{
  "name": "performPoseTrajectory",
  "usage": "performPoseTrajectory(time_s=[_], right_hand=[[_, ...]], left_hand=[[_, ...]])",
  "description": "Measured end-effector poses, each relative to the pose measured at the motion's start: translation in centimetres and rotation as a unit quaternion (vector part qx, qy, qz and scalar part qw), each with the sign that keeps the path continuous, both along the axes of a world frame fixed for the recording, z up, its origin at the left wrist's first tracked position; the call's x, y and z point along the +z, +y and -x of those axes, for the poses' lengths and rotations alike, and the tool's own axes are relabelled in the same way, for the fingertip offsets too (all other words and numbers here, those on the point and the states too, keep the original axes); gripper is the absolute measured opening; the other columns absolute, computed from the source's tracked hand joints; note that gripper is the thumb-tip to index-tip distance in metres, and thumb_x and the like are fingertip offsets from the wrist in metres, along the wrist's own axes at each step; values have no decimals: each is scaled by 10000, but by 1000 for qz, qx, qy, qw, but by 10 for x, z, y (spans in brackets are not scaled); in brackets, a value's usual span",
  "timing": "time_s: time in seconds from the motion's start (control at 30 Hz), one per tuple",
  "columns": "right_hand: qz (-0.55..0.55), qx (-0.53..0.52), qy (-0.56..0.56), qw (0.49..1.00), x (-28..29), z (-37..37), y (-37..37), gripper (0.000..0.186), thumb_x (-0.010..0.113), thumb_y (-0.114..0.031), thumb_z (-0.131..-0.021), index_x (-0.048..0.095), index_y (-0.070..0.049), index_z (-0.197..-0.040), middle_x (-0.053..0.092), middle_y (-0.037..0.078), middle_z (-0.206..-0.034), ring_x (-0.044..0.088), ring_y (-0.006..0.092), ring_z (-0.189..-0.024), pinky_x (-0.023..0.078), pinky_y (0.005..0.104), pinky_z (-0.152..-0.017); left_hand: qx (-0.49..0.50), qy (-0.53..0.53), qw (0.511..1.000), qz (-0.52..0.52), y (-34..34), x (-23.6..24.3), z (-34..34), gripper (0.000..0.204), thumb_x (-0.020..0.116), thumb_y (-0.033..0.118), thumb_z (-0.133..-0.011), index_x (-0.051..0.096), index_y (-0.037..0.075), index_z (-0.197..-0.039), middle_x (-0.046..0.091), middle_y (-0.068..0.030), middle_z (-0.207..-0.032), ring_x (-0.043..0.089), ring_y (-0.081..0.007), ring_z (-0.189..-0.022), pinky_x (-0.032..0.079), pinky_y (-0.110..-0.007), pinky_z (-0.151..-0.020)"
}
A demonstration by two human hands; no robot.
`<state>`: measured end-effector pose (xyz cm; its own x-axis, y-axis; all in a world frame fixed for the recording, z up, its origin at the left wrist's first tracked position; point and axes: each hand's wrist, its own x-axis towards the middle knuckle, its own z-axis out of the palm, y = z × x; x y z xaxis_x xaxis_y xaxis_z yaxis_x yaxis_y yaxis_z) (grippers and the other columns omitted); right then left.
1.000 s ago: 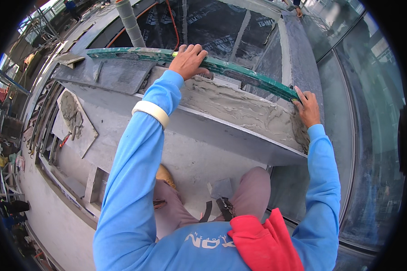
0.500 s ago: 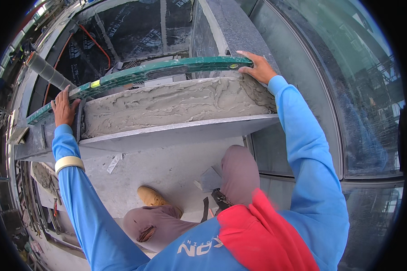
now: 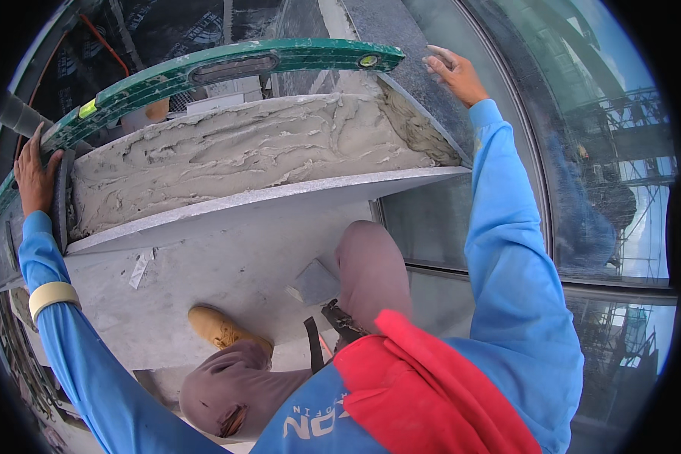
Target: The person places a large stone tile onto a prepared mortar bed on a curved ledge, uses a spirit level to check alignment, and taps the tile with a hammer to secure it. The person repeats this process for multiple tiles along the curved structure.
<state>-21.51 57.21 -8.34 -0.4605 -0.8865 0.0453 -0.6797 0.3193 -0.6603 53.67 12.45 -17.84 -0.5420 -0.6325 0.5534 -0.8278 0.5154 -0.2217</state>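
Observation:
A long green spirit level (image 3: 318,57) with a yellow mark and a small vial spans the far side of a wall top spread with wet grey mortar (image 3: 242,147). My left hand (image 3: 38,175) grips the level near its left end, fingers over the edge and thumb apart. Off the level's right end, my right hand (image 3: 458,77) hovers by the grey stone slab (image 3: 412,57), its fingers stretched out and holding nothing. Along the near side of the mortar stands a thin pale stone panel (image 3: 272,198).
Glass panels (image 3: 499,151) rise on the right. Beyond the level lies a dark-lined recess (image 3: 189,26) with an orange hose (image 3: 102,45). A grey pipe (image 3: 19,113) stands at far left. Below me, a small grey tile (image 3: 315,282) lies by my knee.
My right hand has let go of the level and moved off it to the right. My left hand stays on the level. The view has shifted right and closer.

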Motion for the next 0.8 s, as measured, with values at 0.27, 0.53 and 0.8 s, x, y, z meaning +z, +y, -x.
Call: performPoseTrajectory(time_s=[0.27, 0.53, 0.8], right_hand=[[-75, 19, 237, 969, -42, 34, 51, 557, 652, -380, -1005, 582, -73, -1464, 509, 185, -1544, 433, 317, -1467, 297, 423, -1223], [-64, 10, 227, 972, -61, 65, 64, 504, 635, -336, -1021, 596, -85, -1455, 496, 159, -1566, 428, 305, -1475, 284, 408, -1233], [-79, 19, 214, 974, -46, 33, 51, 534, 656, -359, -998, 599, -78, -1449, 513, 166, -1550, 436, 307, -1471, 298, 418, -1225]], left_hand=[[-85, -26, 986, -140, 41, 62, 14, 742, 709, 167, -898, 394, 165, -1570, 499, -196, -1514, 509, -395, -1333, 359, -499, -1163], [-105, -56, 975, -188, 53, 86, 26, 606, 680, 69, -878, 511, 102, -1459, 616, -195, -1338, 565, -421, -1235, 462, -490, -1060], [-83, -68, 984, -139, 32, 61, 4, 622, 658, 185, -953, 439, 244, -1533, 577, -126, -1437, 533, -373, -1322, 371, -515, -1162]])
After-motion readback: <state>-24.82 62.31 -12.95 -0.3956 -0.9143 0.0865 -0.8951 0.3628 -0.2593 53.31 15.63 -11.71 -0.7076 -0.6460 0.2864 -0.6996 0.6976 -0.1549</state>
